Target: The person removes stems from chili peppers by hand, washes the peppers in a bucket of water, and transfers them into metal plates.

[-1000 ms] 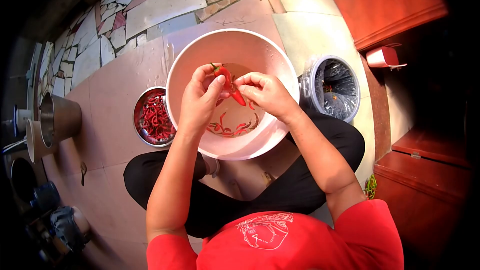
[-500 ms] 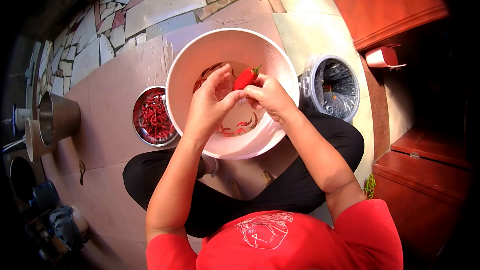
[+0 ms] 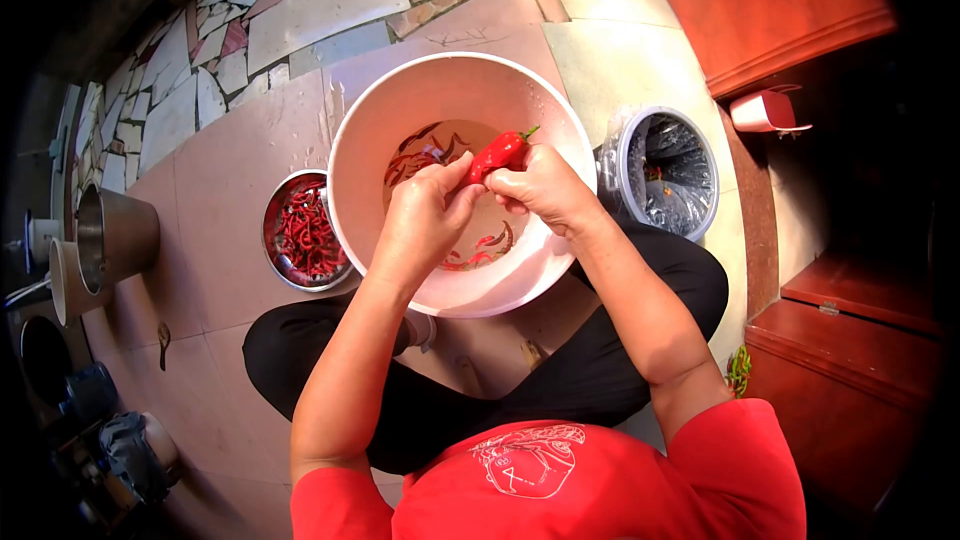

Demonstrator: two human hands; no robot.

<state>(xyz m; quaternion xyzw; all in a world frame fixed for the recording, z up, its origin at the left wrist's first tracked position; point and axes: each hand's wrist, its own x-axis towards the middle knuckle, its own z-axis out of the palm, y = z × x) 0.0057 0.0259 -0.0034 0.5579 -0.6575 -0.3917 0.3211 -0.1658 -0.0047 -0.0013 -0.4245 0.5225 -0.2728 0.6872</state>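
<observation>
A big red chili pepper (image 3: 497, 156) with a green stem is held between my two hands over the white basin (image 3: 345, 140). My left hand (image 3: 425, 208) is closed, pinching the pepper's lower left end between thumb and fingers. Curled around the stem-end side is my right hand (image 3: 543, 188), its fingertips under the pepper. Water lies in the basin beneath, with thin red chilies (image 3: 425, 152) toward its far left and several more near its front wall. Part of the water is hidden by my hands.
Left of the basin stands a metal bowl (image 3: 268, 230) full of thin red chilies. To the right is a bin (image 3: 622, 175) lined with clear plastic. My crossed legs (image 3: 680, 275) border the basin's near side. Metal pots (image 3: 130, 230) stand at far left, a red wooden cabinet (image 3: 840, 370) at right.
My left hand's fingers, raised and apart before, have closed on the pepper's lower end. The pepper has shifted slightly to the right and up.
</observation>
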